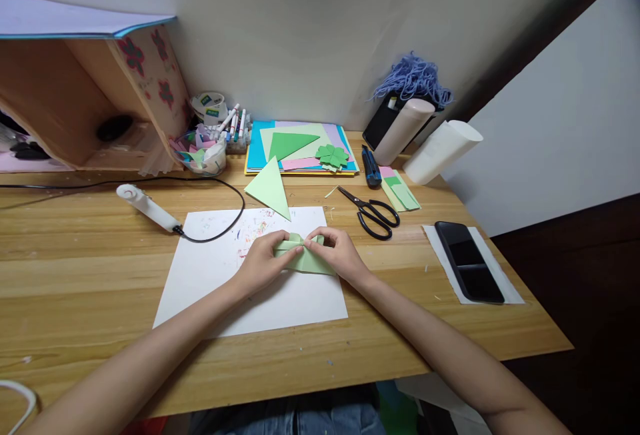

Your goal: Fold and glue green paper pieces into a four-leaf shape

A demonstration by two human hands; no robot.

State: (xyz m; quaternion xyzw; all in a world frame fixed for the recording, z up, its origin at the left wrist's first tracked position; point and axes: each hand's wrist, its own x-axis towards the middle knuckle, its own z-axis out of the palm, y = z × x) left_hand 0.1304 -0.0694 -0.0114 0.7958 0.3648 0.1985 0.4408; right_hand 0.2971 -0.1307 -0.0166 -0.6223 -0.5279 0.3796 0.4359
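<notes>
Both my hands hold a folded piece of light green paper (313,263) just above a white sheet (215,295). My left hand (265,258) grips its left side, the thumb lying across the front and the fingers behind. On the other side my right hand (343,255) pinches the top fold near the middle, its thumb and index finger close to my left thumb. Parts of the folds are covered by my fingers. Beyond my hands lies a pale green paper triangle (273,188), overlapping the white sheet's far edge.
Black-handled scissors (373,212), a utility knife (371,167) and paper strips (400,188) lie right of centre. A phone (470,262) is at the right edge. A white glue gun (150,207) with a black cord lies left. Stacked coloured paper (255,148) carries a green paper clover (333,156).
</notes>
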